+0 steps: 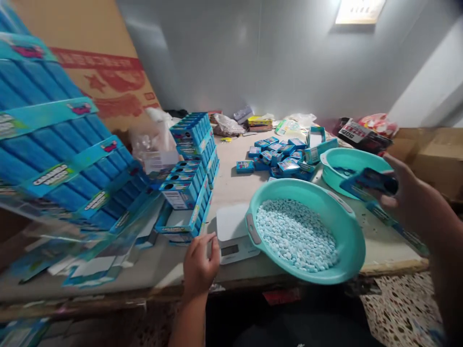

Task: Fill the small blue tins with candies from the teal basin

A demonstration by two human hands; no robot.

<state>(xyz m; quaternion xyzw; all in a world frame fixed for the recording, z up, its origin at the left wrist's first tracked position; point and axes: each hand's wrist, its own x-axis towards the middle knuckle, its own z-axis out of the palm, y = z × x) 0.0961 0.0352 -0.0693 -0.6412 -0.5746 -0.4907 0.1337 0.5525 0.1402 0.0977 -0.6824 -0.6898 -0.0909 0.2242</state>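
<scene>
My left hand (201, 262) is loosely curled at the front left corner of a white kitchen scale (232, 222), and nothing shows in its fingers. On the right, my right hand (408, 188) grips a small blue candy box (367, 183), blurred, over the rim of a turquoise basin (331, 166) with blue pieces inside. A larger turquoise bowl (352, 236) full of pale blue candies (294, 233) stands between my hands, its left handle over the scale's edge. Left of the scale, an open display tray (177, 229) holds a row of blue candy boxes (181, 193).
Loose blue boxes (282, 156) lie heaped behind the bowl. A tall stack of filled display trays (68, 144) leans at the left, beside a brown carton (104, 72). Plastic bags (226, 124) line the grey wall. Flattened blue card (96, 267) lies front left.
</scene>
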